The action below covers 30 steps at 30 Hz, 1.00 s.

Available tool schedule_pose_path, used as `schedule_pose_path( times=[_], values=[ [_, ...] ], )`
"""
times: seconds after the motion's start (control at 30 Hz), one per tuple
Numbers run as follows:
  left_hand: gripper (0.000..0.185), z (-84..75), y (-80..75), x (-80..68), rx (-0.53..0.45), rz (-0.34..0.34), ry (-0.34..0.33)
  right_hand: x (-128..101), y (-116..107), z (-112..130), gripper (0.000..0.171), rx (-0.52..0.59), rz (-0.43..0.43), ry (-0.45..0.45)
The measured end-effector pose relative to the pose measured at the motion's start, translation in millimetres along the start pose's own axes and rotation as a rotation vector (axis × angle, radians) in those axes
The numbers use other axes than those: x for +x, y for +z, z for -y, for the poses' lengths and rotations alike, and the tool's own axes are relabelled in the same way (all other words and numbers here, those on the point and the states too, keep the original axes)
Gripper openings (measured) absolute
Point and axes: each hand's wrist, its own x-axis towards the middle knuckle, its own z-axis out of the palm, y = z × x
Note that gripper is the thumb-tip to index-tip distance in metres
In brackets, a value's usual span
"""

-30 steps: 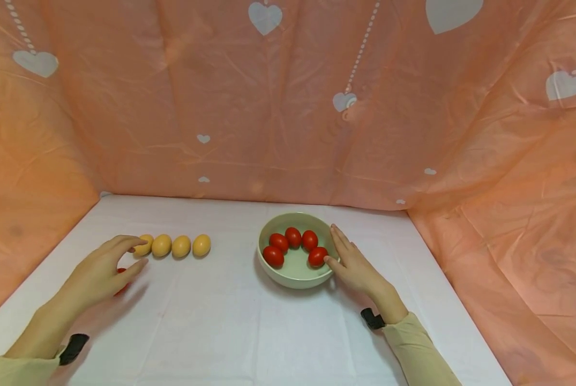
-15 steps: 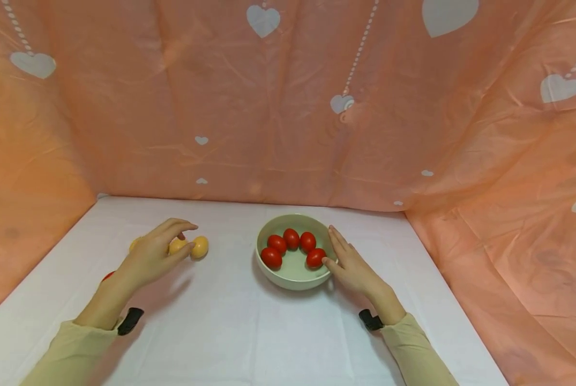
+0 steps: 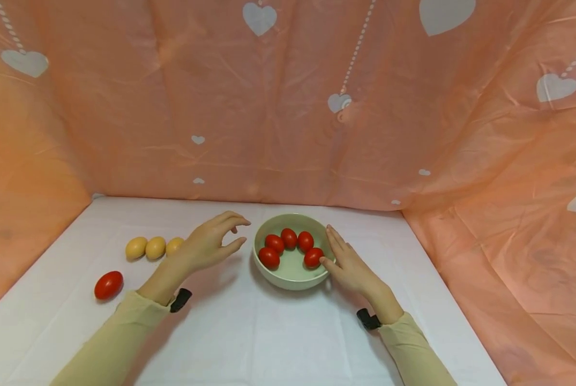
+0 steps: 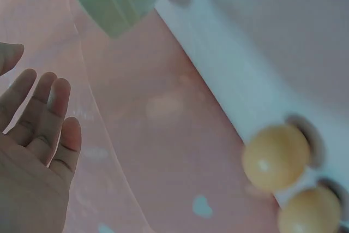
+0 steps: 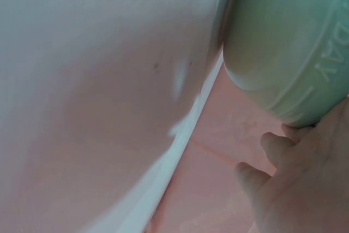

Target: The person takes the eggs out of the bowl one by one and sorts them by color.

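Note:
A pale green bowl [image 3: 294,283] stands right of the table's middle, with several glossy red egg-shaped things [image 3: 269,258] inside. My right hand [image 3: 352,268] lies against its right side, fingers extended along the outside and thumb at the rim. In the right wrist view, fingertips touch the bowl's [image 5: 289,42] lettered outer wall. My left hand [image 3: 203,246] is in the air just left of the bowl, thumb and fingers apart. The left wrist view shows the palm of that hand [image 4: 32,151] with nothing in it.
Yellow egg-shaped things [image 3: 155,249] lie in a row at the left, partly hidden by my left hand. Nearer and farther left lies one red egg-shaped thing [image 3: 109,285]. Orange curtains [image 3: 268,134] with pale hearts enclose the back and sides of the white-covered table [image 3: 297,343].
My left hand has moved right, from beside the left end of the yellow row, over it, to near the bowl. My right hand and the bowl have stayed in place.

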Motion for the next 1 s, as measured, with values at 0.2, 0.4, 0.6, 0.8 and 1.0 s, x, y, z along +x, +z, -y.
schedule_pose_path(
  times=[0.2, 0.4, 0.6, 0.8, 1.0],
  values=[
    [0.033, -8.9, 24.5, 26.2, -0.030, 0.090, 0.054, 1, 1, -1, 0.079, -0.004, 0.004, 0.006],
    [0.034, -20.3, 50.2, 50.9, -0.051, 0.209, 0.071, 1, 0, -1, 0.079, -0.007, -0.021, -0.012],
    [0.034, -28.8, 77.7, 67.1, -0.036, 0.307, 0.117, 1, -1, -1, 0.078, -0.011, -0.017, -0.011],
    [0.034, -34.8, 96.7, 81.0, 0.008, 0.378, 0.140, 0, -1, -1, 0.078, -0.018, -0.006, -0.014],
    [0.034, -37.4, 112.3, 90.7, 0.031, 0.454, 0.151, 2, -1, 0, 0.078, -0.018, -0.005, -0.029]
  ],
)
